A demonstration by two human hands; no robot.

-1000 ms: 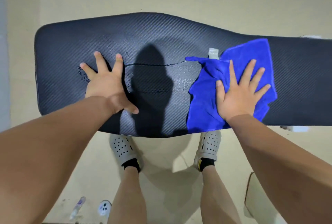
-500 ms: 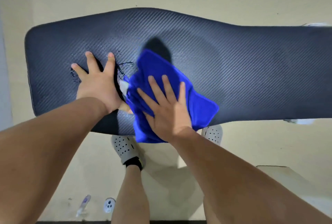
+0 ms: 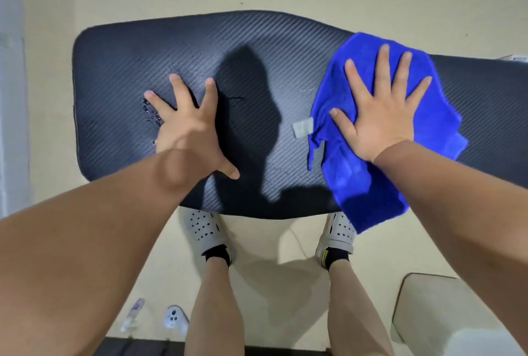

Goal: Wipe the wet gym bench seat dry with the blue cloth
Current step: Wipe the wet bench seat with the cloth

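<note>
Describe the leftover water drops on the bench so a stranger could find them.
Find the long dark bench seat and go to its rounded end, where the left hand presses flat. Just outside that hand's little finger sits a small cluster of water drops. They are glossy beads on matte weave, far from the blue cloth under the right hand.

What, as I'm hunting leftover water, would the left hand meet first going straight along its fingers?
Apparently only bare dark textured bench seat to its far edge; the water droplets lie beside the left hand instead.
</note>
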